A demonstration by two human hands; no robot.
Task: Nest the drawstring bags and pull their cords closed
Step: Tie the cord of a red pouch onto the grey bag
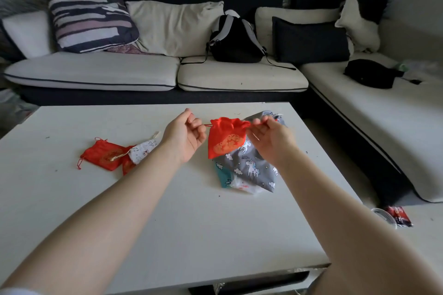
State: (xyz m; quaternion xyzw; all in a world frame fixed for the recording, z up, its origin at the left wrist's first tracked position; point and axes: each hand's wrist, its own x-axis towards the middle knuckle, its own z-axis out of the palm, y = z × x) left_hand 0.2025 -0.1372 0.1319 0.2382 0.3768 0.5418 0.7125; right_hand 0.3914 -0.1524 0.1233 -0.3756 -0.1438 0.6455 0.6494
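Observation:
A red drawstring bag (225, 137) with a gold print hangs above the white table (167, 211), its mouth gathered tight. My left hand (183, 135) pinches its cord on the left side, and my right hand (268, 137) pinches the cord on the right. Under it lies a grey unicorn-print bag (251, 165), with a teal bag (221, 176) and a white bag (244, 185) showing beneath its lower edge. To the left a smaller red bag (103, 154) lies flat, touching a small white printed bag (141, 149) and another red bag (127, 165).
A sofa with white seat cushions (96, 72) runs behind and to the right of the table. A black backpack (236, 40) and a black pouch (370, 75) lie on it. A red wrapper (399, 217) and a clear lid lie on the floor at the right.

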